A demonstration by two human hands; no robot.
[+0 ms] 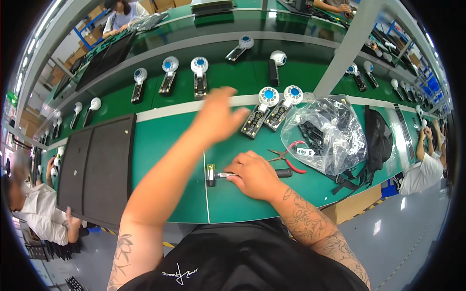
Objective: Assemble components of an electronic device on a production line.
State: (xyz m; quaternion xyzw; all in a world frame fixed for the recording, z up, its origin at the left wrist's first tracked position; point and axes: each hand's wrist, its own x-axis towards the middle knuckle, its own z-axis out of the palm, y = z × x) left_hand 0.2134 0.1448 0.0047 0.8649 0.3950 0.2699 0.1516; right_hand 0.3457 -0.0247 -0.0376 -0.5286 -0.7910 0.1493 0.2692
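Note:
My left hand point(219, 116) is stretched over the front edge of the green conveyor belt, slightly blurred, thumb and fingers apart and nothing in them. Just beyond its fingers stands a unit with a round white head and blue ring point(199, 65) on a dark open handle. My right hand point(255, 175) rests low over the bench, fingers closed round the metal shaft of a small hammer. The hammer head point(210, 175) has a yellow-green end; its black grip point(283, 172) sticks out to the right. Two similar units point(256, 120) point(280, 114) lie side by side beyond my right hand.
Red-handled pliers point(286, 157) lie right of my right hand, beside a clear plastic bag point(330, 140) of small parts. A black bag with straps point(377, 136) is further right. Black trays point(97, 167) cover the left bench. A metal post point(347, 53) rises at right; co-workers sit around.

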